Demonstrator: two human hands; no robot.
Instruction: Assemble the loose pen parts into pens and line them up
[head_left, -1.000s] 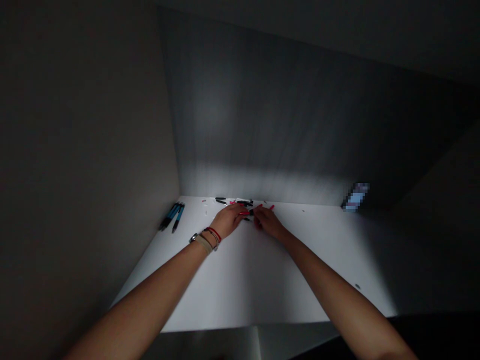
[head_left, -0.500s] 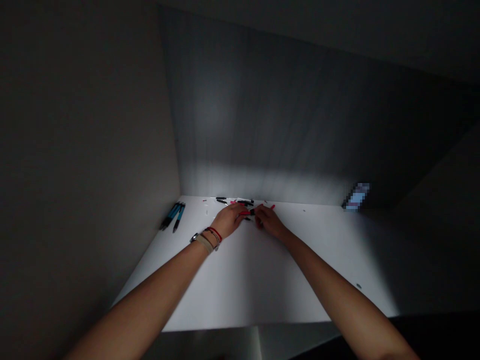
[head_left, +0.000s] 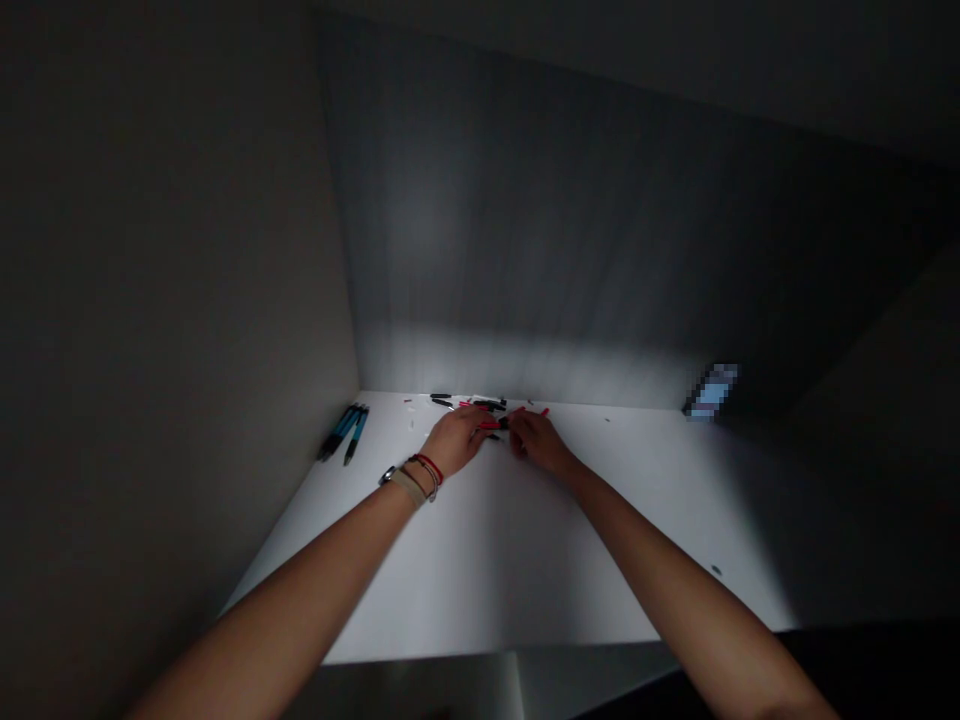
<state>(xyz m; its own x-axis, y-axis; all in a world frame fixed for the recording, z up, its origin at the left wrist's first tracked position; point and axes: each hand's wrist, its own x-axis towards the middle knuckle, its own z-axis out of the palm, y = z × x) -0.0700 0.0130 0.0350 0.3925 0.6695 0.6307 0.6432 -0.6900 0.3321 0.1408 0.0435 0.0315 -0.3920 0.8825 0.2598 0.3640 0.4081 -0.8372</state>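
Observation:
My left hand (head_left: 453, 443), with a watch and bracelets on the wrist, pinches the red end of a red and black pen (head_left: 490, 425). At its black part, the fingers of my right hand (head_left: 541, 443) close around the pen, facing my left hand. Fingers partly cover the pen, so I cannot tell whether its parts are joined. Just beyond the hands lies a pile of black and red pen parts (head_left: 490, 405). A small dark piece (head_left: 493, 437) rests between the hands, and a red piece (head_left: 545, 412) shows past my right hand.
Several blue and black pens (head_left: 345, 432) lie against the left wall. Black pen pieces (head_left: 441, 397) are by the back panel (head_left: 525, 250). A phone (head_left: 712, 392), blurred out, leans at the back right. A small dark oval (head_left: 717, 570) marks the white tabletop (head_left: 600, 560).
Almost nothing differs. Both hands keep their place and their hold on the pen, and the view has shifted very slightly.

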